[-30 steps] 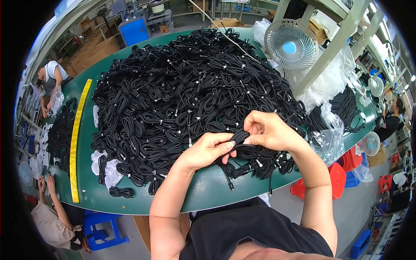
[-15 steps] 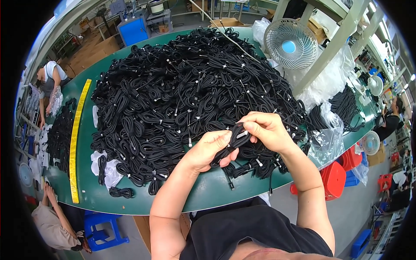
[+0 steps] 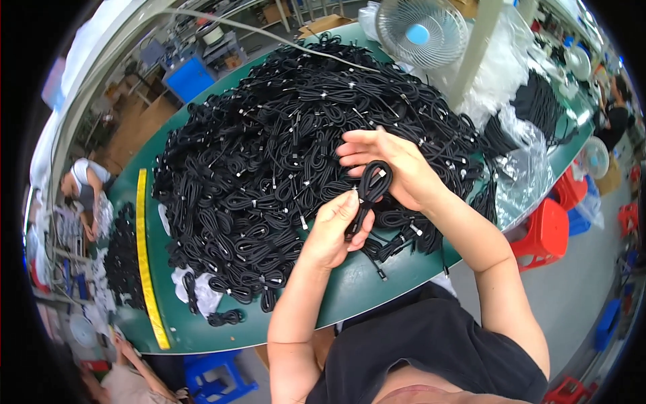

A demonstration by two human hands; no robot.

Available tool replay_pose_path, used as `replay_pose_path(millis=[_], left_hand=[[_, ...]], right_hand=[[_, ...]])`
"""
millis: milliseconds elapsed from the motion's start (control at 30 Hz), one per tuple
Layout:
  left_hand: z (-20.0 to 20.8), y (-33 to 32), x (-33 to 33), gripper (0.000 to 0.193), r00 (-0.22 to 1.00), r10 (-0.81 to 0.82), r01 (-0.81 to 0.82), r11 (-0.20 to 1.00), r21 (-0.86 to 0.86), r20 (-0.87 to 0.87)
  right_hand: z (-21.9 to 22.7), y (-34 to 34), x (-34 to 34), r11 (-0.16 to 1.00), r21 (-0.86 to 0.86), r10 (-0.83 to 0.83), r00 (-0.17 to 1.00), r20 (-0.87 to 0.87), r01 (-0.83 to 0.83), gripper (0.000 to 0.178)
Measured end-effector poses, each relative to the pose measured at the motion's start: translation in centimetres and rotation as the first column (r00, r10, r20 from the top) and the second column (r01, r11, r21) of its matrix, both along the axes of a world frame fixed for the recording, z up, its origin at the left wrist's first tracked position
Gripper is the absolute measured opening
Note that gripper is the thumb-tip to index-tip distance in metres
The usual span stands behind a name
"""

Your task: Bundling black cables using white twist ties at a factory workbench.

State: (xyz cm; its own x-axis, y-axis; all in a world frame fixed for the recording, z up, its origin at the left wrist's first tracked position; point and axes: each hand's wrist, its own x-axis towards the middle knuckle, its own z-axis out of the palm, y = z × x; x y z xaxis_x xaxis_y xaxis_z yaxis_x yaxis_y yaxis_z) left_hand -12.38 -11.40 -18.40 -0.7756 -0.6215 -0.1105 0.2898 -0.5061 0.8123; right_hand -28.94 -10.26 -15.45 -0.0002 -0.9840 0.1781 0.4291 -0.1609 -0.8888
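A coiled black cable with a small light metal plug at its loop is pinched between the thumb and fingers of my left hand. Just behind the coil, my right hand has its fingers stretched out and apart, gripping nothing. Whether its palm brushes the coil I cannot tell. Both hands hover over the near right part of a large heap of coiled black cables, many with pale plugs showing. The heap spreads over a green table.
A yellow strip divides the heap from a smaller cable pile on the left. A fan and clear plastic bags stand at the right. Red stools and a blue stool are below. Other people work on the left and far right.
My right hand has let go of the coil and opened, moving up. My left hand still holds the cable, now with its loop upright. The whole view has tilted.
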Motion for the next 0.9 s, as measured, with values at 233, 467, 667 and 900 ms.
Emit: replay_pose_path(millis=[233,467,667,900], left_hand=[[-1.0,2.6,-2.0,0.031,0.995,0.095,-0.094,0.995,-0.027,0.031],[-1.9,2.8,-2.0,0.040,0.987,0.111,-0.105,0.993,-0.062,0.117],[-1.0,2.4,-1.7,0.054,0.970,0.167,-0.157,0.985,-0.071,0.178],[1.5,-4.7,5.5,0.036,0.713,0.554,-0.554,0.821,0.137,-0.430]], right_hand=[[0.1,0.2,1.9,0.990,0.090,-0.126,0.973,0.193,0.110,0.020],[-0.3,-0.1,2.3,0.947,-0.130,-0.318,0.909,-0.270,0.293,0.020],[-0.2,-0.7,1.7,0.962,0.225,-0.143,0.987,-0.068,0.155,0.027],[-1.8,-0.2,-4.6,0.506,-0.766,-0.817,-0.065,-0.574,0.396,0.017]])
